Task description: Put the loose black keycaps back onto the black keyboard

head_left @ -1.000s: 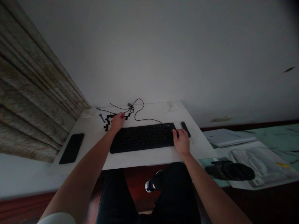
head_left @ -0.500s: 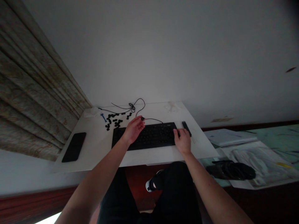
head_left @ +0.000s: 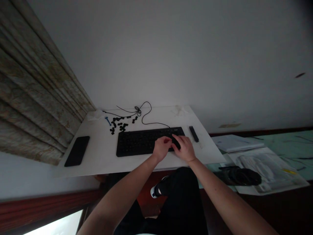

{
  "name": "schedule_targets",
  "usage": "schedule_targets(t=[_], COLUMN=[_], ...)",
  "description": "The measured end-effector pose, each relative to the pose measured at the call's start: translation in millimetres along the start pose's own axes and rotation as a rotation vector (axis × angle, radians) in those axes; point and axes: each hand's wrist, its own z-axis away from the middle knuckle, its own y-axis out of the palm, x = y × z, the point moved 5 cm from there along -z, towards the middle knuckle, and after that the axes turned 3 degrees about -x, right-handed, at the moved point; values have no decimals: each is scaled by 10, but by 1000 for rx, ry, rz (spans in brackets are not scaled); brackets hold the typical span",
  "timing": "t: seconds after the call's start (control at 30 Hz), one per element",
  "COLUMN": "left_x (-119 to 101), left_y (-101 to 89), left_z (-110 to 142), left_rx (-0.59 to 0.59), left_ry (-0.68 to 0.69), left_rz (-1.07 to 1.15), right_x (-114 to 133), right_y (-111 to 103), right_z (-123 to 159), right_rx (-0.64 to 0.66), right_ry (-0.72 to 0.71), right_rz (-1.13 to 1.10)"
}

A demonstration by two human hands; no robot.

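A black smartphone [head_left: 77, 151], a pleated curtain [head_left: 36, 85], a white booklet [head_left: 237, 143], a plastic bag [head_left: 266, 169]

We find a domestic room, apparently a home study: a long patterned curtain [head_left: 36, 88] hangs on the left, a small white desk [head_left: 93, 160] carries a keyboard [head_left: 137, 143] and phone [head_left: 77, 151], and papers [head_left: 237, 143] lie lower on the right.

White desk [head_left: 97, 164] bearing a black keyboard [head_left: 134, 144], phone [head_left: 77, 151], keycaps [head_left: 118, 125]
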Motion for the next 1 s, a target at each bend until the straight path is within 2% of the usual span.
schedule_targets(t=[0.1, 0.23, 0.3, 0.37, 0.47, 0.57, 0.67, 0.73, 0.83, 1.0], left_x=[27, 49, 11, -70, -238, -378, -409, -383, -327, -285], left_y=[93, 148, 141, 51, -316, -923, -1537, -1818, -1977, -1917], left_z=[-66, -83, -28, 62, 219, 372, 507, 583, 654, 642], left_rx=[-17, -7, 31, 52, 10, -112, -240, -279, -289, -280], left_ry=[45, 31, 80, 178, 371, 549, 612, 613, 603, 601], left_rz=[-106, -39, -54, -146, -354, -603, -902, -1031, -1139, -1198], right_x=[-7, -54, -94, -137, -186, -204, -202, -206, -228, -243], right_y=[25, 53, 50, 35, 18, 12, 4, 1, 1, -24], right_z=[2, 12, 18, 27, 41, 45, 37, 31, 23, -36], right_rx=[16, 6, -28, -80, -138, -166, -194, -206, -204, -203], right_ry=[-28, 8, 53, 96, 139, 156, 156, 165, 188, 291], right_rz=[-2, -14, -28, -38, -33, -23, -16, -3, 12, -59])
